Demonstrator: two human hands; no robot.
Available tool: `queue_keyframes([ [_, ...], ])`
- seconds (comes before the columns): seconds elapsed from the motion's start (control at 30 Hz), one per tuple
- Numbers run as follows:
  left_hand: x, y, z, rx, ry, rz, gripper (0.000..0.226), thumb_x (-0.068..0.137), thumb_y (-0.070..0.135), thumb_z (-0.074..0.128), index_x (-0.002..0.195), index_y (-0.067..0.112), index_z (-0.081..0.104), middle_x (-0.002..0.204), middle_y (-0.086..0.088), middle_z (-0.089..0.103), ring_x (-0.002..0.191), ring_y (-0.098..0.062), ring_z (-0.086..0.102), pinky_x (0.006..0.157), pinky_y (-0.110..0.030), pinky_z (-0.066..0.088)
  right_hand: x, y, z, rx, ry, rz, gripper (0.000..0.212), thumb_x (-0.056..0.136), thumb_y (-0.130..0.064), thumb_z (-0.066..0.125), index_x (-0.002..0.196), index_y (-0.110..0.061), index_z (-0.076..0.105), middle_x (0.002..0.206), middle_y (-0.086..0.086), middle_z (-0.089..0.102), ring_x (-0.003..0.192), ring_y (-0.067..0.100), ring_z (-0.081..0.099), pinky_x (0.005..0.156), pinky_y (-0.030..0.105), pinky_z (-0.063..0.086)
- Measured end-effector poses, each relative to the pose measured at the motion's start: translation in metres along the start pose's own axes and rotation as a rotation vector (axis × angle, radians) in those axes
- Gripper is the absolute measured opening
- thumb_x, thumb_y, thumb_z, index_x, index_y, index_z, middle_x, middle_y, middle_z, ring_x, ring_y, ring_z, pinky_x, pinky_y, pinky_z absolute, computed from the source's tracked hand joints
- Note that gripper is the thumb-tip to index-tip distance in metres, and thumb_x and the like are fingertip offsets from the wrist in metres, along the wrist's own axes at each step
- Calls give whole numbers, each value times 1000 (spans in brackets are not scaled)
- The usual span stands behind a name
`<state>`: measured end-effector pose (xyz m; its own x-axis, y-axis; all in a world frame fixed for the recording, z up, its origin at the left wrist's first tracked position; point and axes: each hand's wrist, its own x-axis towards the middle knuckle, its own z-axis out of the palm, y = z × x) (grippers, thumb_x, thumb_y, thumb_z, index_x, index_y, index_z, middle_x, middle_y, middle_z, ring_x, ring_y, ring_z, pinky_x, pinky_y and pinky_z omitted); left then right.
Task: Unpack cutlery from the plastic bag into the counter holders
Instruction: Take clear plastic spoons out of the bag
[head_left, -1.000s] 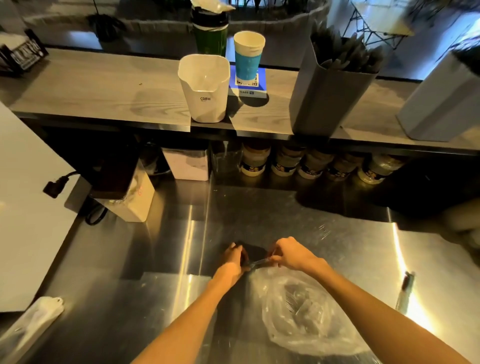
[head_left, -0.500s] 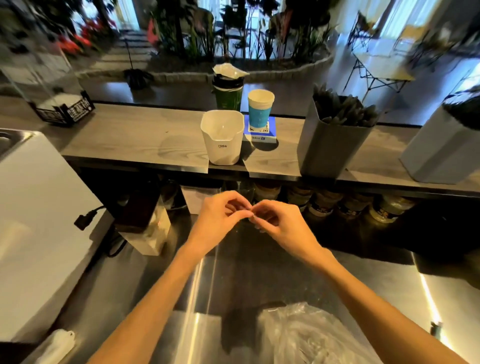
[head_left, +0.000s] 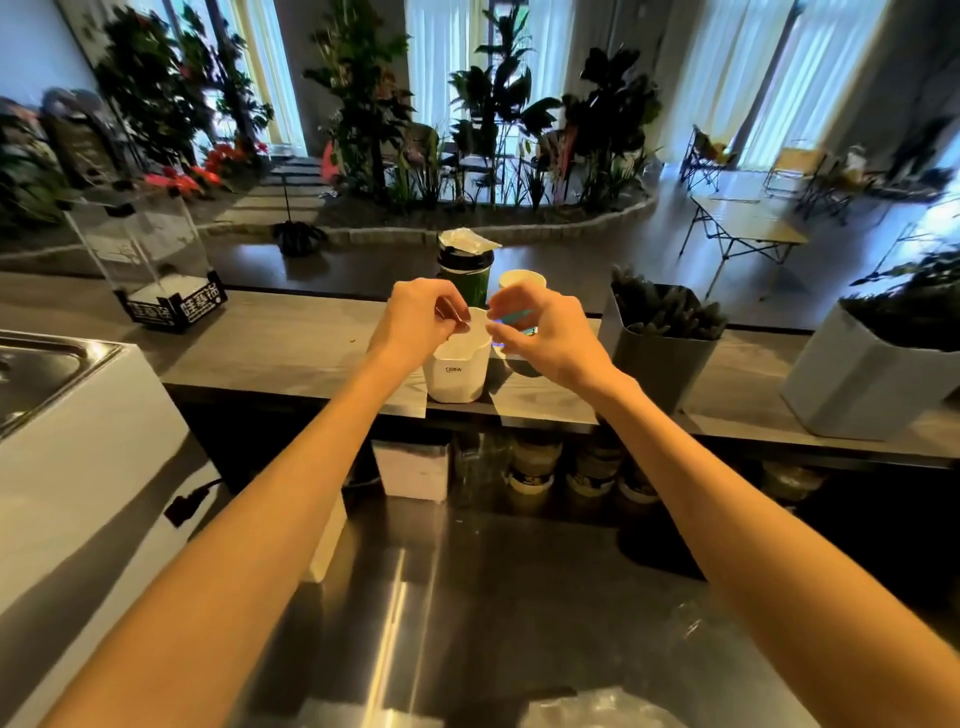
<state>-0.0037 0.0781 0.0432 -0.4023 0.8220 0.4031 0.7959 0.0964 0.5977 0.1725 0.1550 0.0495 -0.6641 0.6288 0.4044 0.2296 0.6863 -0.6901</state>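
Observation:
A white holder (head_left: 457, 375) marked CRBW stands on the wooden counter shelf (head_left: 291, 353). Both hands hover right over its open top. My left hand (head_left: 421, 325) pinches a small thin cutlery piece at its fingertips above the rim; the piece is too small to make out clearly. My right hand (head_left: 540, 332) has thumb and forefinger curled together at the same spot, pinching its other end. A dark grey holder (head_left: 662, 366) full of dark cutlery stands to the right. The clear plastic bag (head_left: 597, 712) lies on the steel worktop at the bottom edge, mostly out of frame.
A green lidded cup (head_left: 465, 275) and a paper cup (head_left: 522, 280) stand just behind the white holder. A light grey planter box (head_left: 872, 387) sits far right, a clear box (head_left: 150, 260) far left. Jars line the space under the shelf. A white appliance (head_left: 78, 457) fills the left.
Both hands rose from the plastic bag on the worktop, fingertips pinched together, and reached forward to the top of the white holder. The view tilted up, leaving the bag at the bottom edge.

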Motion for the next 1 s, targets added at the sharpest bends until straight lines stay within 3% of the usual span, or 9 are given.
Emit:
queue_keyframes([
  [0.1,-6,-4,8,41,-28,-26,14,83,6,78,93,14,75,90,-2,73,79,-10,68,81,-35,60,-21,8,-10,-4,-3,37,29,92,-19,74,119,-14,65,112,-2,71,96,11,69,84,29,61],
  [0.2,-23,10,7,-13,18,-10,17,80,13,82,93,17,71,90,0,71,76,-8,65,71,-21,54,-50,17,-24,11,3,77,27,92,-22,74,117,-16,65,109,-5,71,90,7,71,77,28,63],
  [0.3,-60,38,15,-128,-46,65,19,78,13,84,93,15,71,88,3,70,76,-6,66,69,-15,53,-97,28,-35,41,-14,140,24,91,-24,74,114,-19,67,105,-8,73,89,6,72,76,30,63],
  [0.43,-139,73,44,-342,-268,70,16,83,19,81,96,14,74,87,4,74,82,-6,70,73,-15,54,-186,39,-45,151,-43,255,17,91,-25,75,108,-22,72,95,-7,76,86,7,74,78,30,62],
  [0.53,-204,92,77,-431,-518,58,13,86,22,78,97,16,74,87,4,75,81,-7,72,73,-24,59,-258,50,-49,264,-136,409,12,92,-20,73,103,-15,73,90,1,78,82,15,77,76,33,63],
  [0.7,-295,100,141,-455,-835,18,15,89,26,75,98,14,74,88,3,76,81,-6,72,77,-32,61,-376,73,-37,272,-260,666,6,94,-15,70,96,-12,75,82,3,79,78,14,77,79,35,63],
  [0.83,-345,88,194,-206,-977,112,16,94,26,68,106,16,73,102,0,74,88,-5,66,86,-34,55,-437,110,-7,-36,-432,708,8,94,-35,69,100,-32,73,90,-12,77,81,1,73,83,30,60],
  [0.9,-359,77,212,-37,-995,86,26,95,28,65,120,21,68,119,0,70,106,-13,63,96,-36,51,-447,126,2,-249,-390,663,17,91,-37,70,108,-35,70,97,-15,75,86,1,69,86,25,57],
  [1.0,-365,59,227,199,-907,42,51,92,31,68,140,25,52,142,1,56,130,-21,53,108,-36,43,-443,137,4,-256,-259,554,20,87,-24,73,106,-32,70,90,-17,72,79,2,66,81,25,56],
])
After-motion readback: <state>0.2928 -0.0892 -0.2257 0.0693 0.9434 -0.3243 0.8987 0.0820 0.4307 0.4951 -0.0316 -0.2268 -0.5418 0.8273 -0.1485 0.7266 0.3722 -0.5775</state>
